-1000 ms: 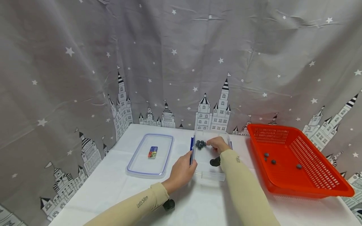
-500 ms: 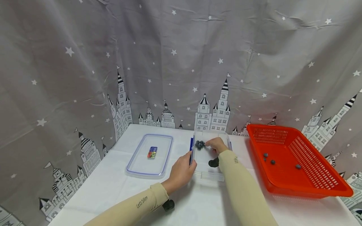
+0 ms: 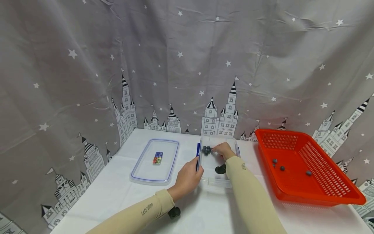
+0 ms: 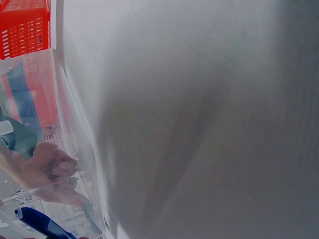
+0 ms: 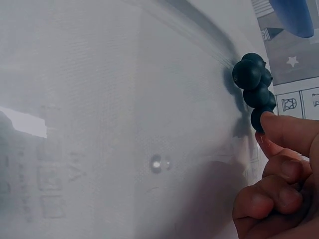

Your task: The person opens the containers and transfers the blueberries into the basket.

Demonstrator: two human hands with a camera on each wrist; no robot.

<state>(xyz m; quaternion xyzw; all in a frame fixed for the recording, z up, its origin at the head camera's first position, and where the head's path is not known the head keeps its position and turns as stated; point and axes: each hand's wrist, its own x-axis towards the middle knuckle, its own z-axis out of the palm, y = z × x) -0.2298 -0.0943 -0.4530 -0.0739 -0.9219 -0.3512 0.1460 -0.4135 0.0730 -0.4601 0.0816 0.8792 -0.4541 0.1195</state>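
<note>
Three blueberries [image 3: 281,165] lie loose on the floor of the red basket [image 3: 344,191] at the right of the table [image 3: 204,217]; a cluster of blueberries [image 3: 206,149], five or so, sits in the far left corner of the clear container [image 3: 219,182] at centre. Judged from that split, transfer of berries from basket to container is well past halfway, with three left to move.

Clear lid [image 3: 137,170] lies flat to the left of the container, apart from it, blue-edged, with a small coloured label on it. The container is uncovered; closing it appears not yet done.

Left hand [image 3: 188,178] grips the near left wall of the container, fingers curled over the rim beside the blue side clip, steadying it.

Right hand [image 3: 224,150] is inside the container at the far end, fingers curled; the right wrist view shows thumb and fingertip [image 5: 286,130] on the nearest berry of the cluster [image 5: 254,84], apparently pinching it. Whether it is being set down or merely touched cannot be determined.
</note>
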